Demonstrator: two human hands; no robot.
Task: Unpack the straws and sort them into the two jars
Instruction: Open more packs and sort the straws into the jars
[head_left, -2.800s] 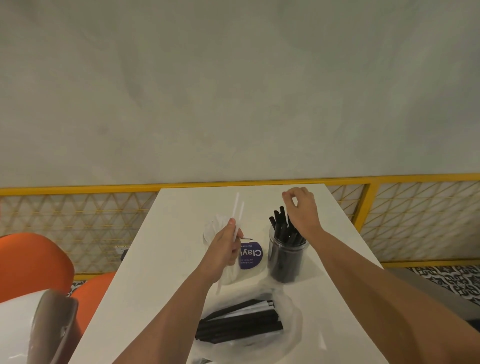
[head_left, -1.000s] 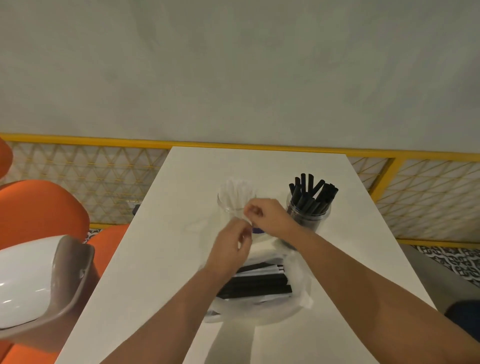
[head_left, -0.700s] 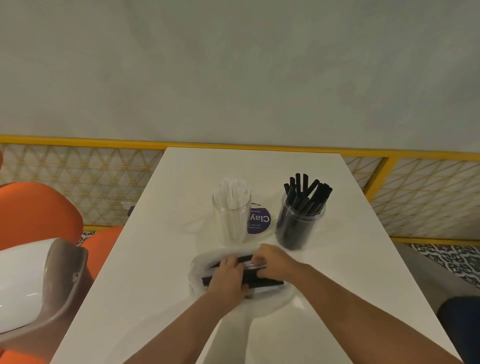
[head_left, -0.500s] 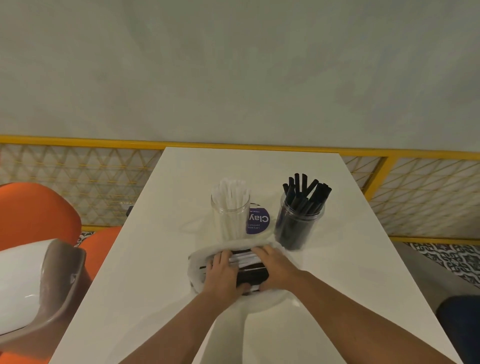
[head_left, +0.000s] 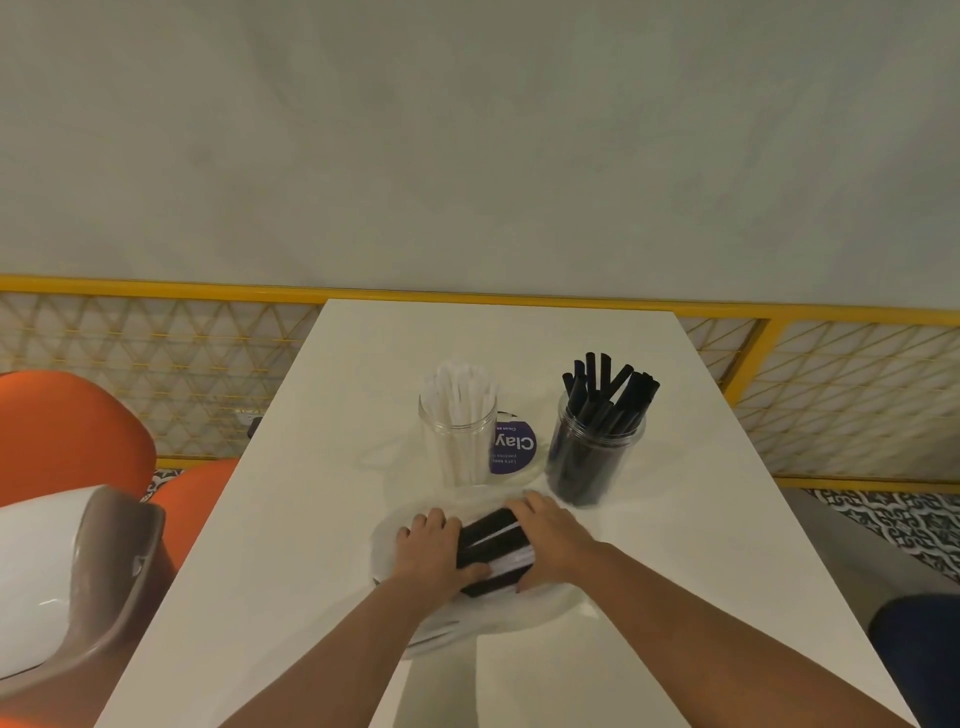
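Observation:
A bundle of black and white straws (head_left: 493, 545) lies in a clear plastic bag (head_left: 545, 608) on the white table (head_left: 322, 519). My left hand (head_left: 431, 545) covers the bundle's left end with its thumb under it. My right hand (head_left: 550, 540) clasps the right end. Behind them stand two clear jars: the left jar (head_left: 460, 441) holds white straws, the right jar (head_left: 592, 452) holds black straws.
A round purple sticker (head_left: 513, 448) reading "Clay" lies between the jars. Orange chairs (head_left: 67, 431) and a white-and-brown chair (head_left: 67, 582) stand to the left. A yellow lattice railing (head_left: 156, 353) runs behind the table below a grey wall.
Both hands came down from the white-straw jar to the bag and closed around the ends of the straw bundle. The bundle is now tilted between them.

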